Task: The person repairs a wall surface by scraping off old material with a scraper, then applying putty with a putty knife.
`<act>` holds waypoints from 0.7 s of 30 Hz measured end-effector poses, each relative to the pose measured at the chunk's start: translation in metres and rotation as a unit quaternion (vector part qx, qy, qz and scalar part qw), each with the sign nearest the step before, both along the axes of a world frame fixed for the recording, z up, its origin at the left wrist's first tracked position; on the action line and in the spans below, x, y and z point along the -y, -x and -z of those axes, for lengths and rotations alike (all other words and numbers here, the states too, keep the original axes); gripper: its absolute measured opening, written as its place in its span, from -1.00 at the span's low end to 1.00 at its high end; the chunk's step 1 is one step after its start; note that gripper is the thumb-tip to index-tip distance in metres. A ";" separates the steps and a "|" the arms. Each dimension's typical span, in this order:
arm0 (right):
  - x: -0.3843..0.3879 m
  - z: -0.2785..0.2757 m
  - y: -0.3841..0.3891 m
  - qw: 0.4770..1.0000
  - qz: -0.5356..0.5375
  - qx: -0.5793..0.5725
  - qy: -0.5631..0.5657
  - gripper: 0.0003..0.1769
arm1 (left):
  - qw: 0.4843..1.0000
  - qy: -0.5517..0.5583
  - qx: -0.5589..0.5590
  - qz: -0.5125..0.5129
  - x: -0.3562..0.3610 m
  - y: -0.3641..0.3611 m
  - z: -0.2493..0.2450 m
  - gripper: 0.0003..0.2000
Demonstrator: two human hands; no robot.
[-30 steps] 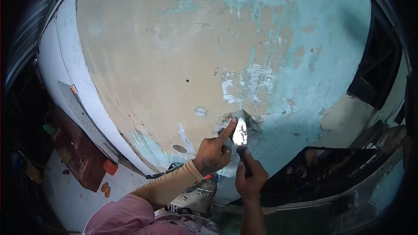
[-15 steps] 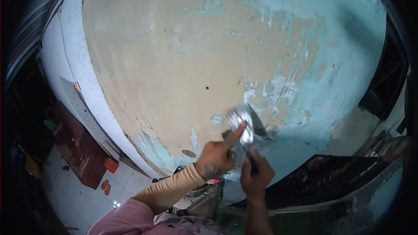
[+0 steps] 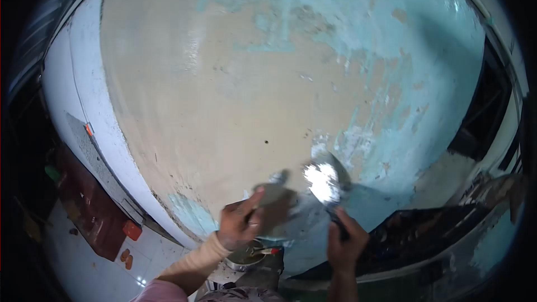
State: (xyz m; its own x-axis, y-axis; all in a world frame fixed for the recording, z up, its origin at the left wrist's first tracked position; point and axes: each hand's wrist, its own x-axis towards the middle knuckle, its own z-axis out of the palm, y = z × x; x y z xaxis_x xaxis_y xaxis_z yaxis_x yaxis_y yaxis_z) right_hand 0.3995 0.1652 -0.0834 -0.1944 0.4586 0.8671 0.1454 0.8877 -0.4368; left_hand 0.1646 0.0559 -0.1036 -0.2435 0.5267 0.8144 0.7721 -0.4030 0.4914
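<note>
My right hand (image 3: 347, 240) is closed around the dark handle of a putty knife (image 3: 323, 182), its broad shiny blade tilted up against the wall (image 3: 224, 112). Glare covers much of the blade, so any paste on it cannot be made out. To the left, my left hand (image 3: 240, 221) is near the wall, thumb and forefinger apart, with nothing visible in it. Its shadow falls on the wall between the two hands. Whitish smeared patches (image 3: 355, 142) lie above the blade, where bare beige meets turquoise paint.
Below my left hand is a round metal container (image 3: 246, 263) with a red-tipped tool (image 3: 271, 251) across it. A dark opening (image 3: 414, 229) borders the wall at lower right. At left are a maroon seat (image 3: 89, 207), orange slippers (image 3: 127, 258) and white floor tiles.
My left forefinger has come off the blade, and that hand has moved left and down. My right hand with the putty knife has shifted slightly right and down. The view has tilted upward.
</note>
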 end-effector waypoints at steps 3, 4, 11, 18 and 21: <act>-0.005 -0.011 -0.008 0.999 -0.023 -0.036 0.020 -0.59 | 0.990 0.035 0.094 -0.100 0.025 0.042 0.034 -0.56; -0.003 -0.028 0.004 1.000 -0.023 -0.017 0.001 -0.59 | 0.981 0.061 0.139 -0.121 0.027 0.049 0.050 -0.60; 0.003 -0.050 -0.004 1.000 -0.008 -0.008 -0.013 -0.59 | 0.972 0.055 0.092 -0.210 0.091 0.088 0.102 -0.71; 0.016 -0.071 -0.020 0.998 0.003 0.059 -0.008 -0.58 | 0.847 0.138 0.401 -0.321 0.149 0.182 0.258 -0.66; 0.009 -0.059 -0.029 0.999 0.009 0.032 -0.014 -0.57 | 0.741 0.116 0.612 -0.250 0.166 0.194 0.331 -0.67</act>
